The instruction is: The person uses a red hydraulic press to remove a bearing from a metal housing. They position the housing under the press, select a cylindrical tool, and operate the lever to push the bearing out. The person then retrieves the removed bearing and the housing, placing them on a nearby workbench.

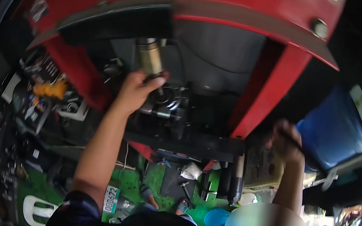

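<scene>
"Tan cylinder (150, 58): where is it?"

"Slightly tilted, below the dark beam (119, 25) of the red frame (272, 92)."

"And the left hand (141, 88)?"

"Its fingers grip the cylinder's lower end, above some dark metal parts (162, 110)."

"What about the right hand (287, 141)?"

"Blurred, but its fingers look curled around a dark bar (308, 159), just beside the blue container (337, 130), well apart from the left hand."
</scene>
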{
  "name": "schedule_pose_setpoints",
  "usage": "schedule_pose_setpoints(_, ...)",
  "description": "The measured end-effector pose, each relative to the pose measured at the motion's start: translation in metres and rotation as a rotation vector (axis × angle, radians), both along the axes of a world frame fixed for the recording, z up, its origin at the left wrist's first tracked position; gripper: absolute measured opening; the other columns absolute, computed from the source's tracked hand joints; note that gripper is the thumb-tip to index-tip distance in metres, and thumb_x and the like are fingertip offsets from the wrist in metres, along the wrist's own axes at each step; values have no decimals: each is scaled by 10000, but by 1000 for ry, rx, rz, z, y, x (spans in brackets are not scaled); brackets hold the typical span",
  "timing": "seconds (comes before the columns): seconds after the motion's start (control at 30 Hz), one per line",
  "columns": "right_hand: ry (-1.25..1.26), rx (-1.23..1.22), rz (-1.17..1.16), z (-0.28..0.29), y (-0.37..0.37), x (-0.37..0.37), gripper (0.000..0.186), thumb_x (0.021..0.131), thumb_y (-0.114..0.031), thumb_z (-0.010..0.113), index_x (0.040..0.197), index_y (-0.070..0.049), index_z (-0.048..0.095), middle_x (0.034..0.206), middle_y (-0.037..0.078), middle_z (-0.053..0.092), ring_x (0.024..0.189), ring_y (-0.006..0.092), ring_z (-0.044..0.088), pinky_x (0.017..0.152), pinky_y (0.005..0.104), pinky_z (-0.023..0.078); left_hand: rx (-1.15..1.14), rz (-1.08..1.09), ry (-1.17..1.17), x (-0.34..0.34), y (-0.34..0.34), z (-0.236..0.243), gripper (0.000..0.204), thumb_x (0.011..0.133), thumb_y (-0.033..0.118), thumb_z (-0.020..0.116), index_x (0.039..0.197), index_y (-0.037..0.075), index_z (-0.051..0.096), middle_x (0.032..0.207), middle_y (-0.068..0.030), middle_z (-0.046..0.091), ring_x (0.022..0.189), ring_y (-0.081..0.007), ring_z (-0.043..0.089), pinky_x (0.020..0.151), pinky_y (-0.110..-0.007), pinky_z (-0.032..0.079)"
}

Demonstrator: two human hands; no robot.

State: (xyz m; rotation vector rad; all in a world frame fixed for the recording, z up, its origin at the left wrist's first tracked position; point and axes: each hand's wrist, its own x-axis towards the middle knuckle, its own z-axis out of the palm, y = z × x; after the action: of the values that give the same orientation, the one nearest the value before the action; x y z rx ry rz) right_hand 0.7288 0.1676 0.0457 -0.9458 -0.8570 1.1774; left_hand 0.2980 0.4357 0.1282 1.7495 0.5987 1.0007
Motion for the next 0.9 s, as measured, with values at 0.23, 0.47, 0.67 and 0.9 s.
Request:
schedule_pose_setpoints(0.23, -138, -623, 40, -165, -108, -63, 188, 882, -68, 742, 1042, 29, 734, 840, 110, 732, 733, 206, 698, 723, 327, 567, -89, -19, -53, -5, -9, 6, 323, 979, 73, 703, 1271, -38, 621, 1184, -106, 719, 1150, -205, 681, 1044, -346, 510)
schedule_pose_setpoints(0.47, 132, 10, -46, 64, 21, -39, 735, 996, -740, 396, 1032, -45, 632, 748, 154, 678, 576, 343, 655, 545, 423, 551, -79, -28, -75, -6, -6, 2, 392, 955, 76, 731, 1321, 11, 605, 1158, -51, 721, 1085, -118, 657, 991, -303, 509)
schedule_pose_setpoints(0.67, 45, -3, 96, 34, 16, -18, 367, 1000, -429, 599, 1014, -63, 590, 733, 112, 637, 634, 312, 672, 621, 437, 553, -95, -21, -94, -8, -9, 0, 339, 954, 106, 746, 1261, 11, 638, 1127, -35, 717, 1044, -108, 651, 969, -294, 507)
schedule_pose_setpoints(0.9, -198, -557, 33, -141, -102, -77, 131, 810, 9, 683, 919, 48, 743, 788, 123, 727, 717, 220, 704, 730, 313, 574, -96, -5, -84, -2, -4, -7, 352, 978, 73, 710, 1307, 4, 607, 1192, -73, 707, 1125, -161, 671, 1006, -320, 524)
